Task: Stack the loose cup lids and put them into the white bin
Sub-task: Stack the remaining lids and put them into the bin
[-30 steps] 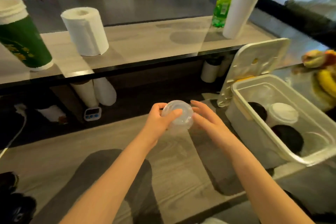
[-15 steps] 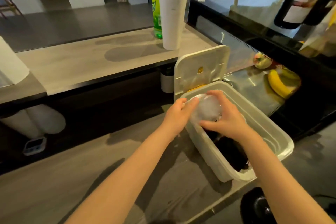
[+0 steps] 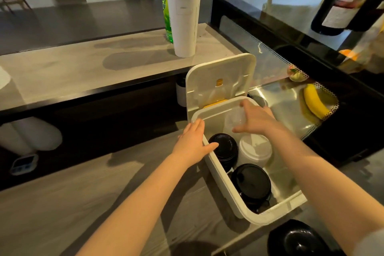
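Clear plastic cup lids [image 3: 235, 119], nested into a short stack, now sit low inside the far end of the white plastic bin [image 3: 218, 172] in the head view, the only one given. A second ago both hands held that stack before the body over the grey wood-grain surface [image 3: 83, 183], with the bin off to the right. Half a second ago they carried it together over the bin's near rim. Since then the left hand [image 3: 193, 143] has let go, and the right hand [image 3: 257, 118] alone has taken the stack past the rim. I judge that only the release is left for this stack. The right hand's grip is clamped on the stack, thumb on the near side and fingers arched over the far edge, forearm coming in over the bin's right side. The left hand's grip is apart and holds nothing. Its fingers lie straight along the bin's left rim, thumb over the inner side, seemingly steadying the bin. Nearer than the stack, black round lids [image 3: 224, 147] and a white round lid [image 3: 254, 147] already lie in the bin. The free place looks to be the far end, by the flipped-up white bin lid [image 3: 220, 81]. A black domed thing [image 3: 299, 239] outside the bin, at the bottom right, may be another lid; I cannot tell.
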`<state>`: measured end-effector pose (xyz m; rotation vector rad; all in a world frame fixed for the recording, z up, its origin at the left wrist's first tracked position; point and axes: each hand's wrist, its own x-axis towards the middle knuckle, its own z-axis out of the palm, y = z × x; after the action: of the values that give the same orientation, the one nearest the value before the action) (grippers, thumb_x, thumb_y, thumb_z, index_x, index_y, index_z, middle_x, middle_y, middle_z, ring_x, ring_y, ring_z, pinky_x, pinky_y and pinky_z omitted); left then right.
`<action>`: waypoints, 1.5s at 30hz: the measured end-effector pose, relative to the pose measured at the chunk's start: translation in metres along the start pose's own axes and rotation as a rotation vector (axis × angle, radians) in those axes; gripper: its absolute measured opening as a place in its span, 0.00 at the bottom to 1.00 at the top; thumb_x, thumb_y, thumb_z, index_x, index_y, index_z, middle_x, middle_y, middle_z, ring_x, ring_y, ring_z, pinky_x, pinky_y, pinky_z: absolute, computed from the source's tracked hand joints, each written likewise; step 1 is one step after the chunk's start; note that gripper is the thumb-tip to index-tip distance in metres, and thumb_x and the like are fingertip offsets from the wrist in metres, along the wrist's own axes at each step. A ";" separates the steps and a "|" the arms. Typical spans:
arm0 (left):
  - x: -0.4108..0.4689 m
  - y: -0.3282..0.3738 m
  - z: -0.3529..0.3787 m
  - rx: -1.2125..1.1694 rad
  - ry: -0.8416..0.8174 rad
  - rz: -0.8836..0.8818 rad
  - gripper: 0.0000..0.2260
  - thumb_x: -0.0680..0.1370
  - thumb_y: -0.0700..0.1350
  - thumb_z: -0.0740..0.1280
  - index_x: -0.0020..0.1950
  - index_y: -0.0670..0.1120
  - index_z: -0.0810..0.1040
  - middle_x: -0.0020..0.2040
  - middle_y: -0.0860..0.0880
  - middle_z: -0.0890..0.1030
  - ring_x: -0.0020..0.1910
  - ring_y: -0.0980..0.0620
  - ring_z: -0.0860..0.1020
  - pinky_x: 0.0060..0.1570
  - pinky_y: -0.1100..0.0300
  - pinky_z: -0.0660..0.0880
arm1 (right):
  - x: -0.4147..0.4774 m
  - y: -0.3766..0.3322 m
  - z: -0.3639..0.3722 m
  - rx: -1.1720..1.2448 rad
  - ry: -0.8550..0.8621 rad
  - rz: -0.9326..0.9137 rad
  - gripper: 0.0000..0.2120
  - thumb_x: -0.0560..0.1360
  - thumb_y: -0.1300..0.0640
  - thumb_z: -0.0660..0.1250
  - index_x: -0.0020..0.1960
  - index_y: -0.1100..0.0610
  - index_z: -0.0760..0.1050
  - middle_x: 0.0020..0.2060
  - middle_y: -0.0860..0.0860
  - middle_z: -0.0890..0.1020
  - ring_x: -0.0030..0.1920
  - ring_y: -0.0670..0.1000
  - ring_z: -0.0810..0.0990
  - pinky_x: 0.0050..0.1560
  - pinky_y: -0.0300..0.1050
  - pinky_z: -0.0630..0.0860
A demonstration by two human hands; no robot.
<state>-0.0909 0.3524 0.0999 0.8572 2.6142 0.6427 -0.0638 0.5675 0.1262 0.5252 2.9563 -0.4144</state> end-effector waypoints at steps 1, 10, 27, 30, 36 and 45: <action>0.000 0.000 -0.001 0.018 -0.002 0.005 0.38 0.77 0.59 0.62 0.78 0.46 0.47 0.79 0.49 0.48 0.77 0.47 0.47 0.75 0.47 0.52 | 0.001 0.000 0.004 -0.052 0.013 -0.006 0.38 0.65 0.39 0.72 0.67 0.53 0.61 0.59 0.49 0.76 0.63 0.54 0.72 0.63 0.53 0.61; -0.004 -0.002 -0.011 0.073 -0.015 0.021 0.34 0.78 0.60 0.60 0.78 0.48 0.49 0.79 0.48 0.47 0.77 0.45 0.45 0.74 0.45 0.52 | -0.008 -0.009 0.002 -0.181 0.082 -0.016 0.39 0.71 0.38 0.67 0.74 0.53 0.56 0.71 0.53 0.65 0.69 0.58 0.62 0.63 0.54 0.66; -0.191 -0.167 -0.084 0.202 0.100 -0.299 0.24 0.79 0.54 0.60 0.72 0.46 0.65 0.72 0.48 0.66 0.71 0.49 0.62 0.68 0.56 0.62 | -0.111 -0.241 0.087 0.047 0.023 -0.514 0.19 0.78 0.46 0.60 0.66 0.51 0.70 0.57 0.48 0.78 0.56 0.50 0.77 0.53 0.47 0.76; -0.238 -0.218 -0.084 0.174 0.082 -0.424 0.23 0.79 0.54 0.61 0.71 0.45 0.67 0.69 0.47 0.70 0.68 0.48 0.67 0.66 0.56 0.66 | -0.128 -0.297 0.117 0.054 -0.106 -0.573 0.18 0.77 0.47 0.61 0.65 0.50 0.70 0.56 0.48 0.79 0.54 0.50 0.77 0.49 0.46 0.75; -0.329 -0.311 -0.092 0.131 0.158 -0.625 0.22 0.78 0.54 0.62 0.69 0.45 0.70 0.67 0.48 0.72 0.62 0.48 0.73 0.59 0.55 0.71 | -0.161 -0.417 0.172 -0.033 -0.305 -0.721 0.19 0.77 0.47 0.62 0.66 0.52 0.70 0.60 0.51 0.77 0.58 0.53 0.76 0.53 0.48 0.74; -0.458 -0.436 -0.113 0.155 0.258 -0.930 0.24 0.78 0.52 0.63 0.71 0.44 0.66 0.71 0.45 0.65 0.69 0.43 0.63 0.64 0.50 0.68 | -0.213 -0.560 0.248 -0.105 -0.547 -0.925 0.27 0.77 0.52 0.63 0.73 0.55 0.61 0.70 0.54 0.67 0.68 0.55 0.68 0.64 0.47 0.67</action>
<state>0.0066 -0.2804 0.0465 -0.4712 2.8817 0.2860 -0.0474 -0.0777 0.0601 -0.8677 2.4622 -0.3748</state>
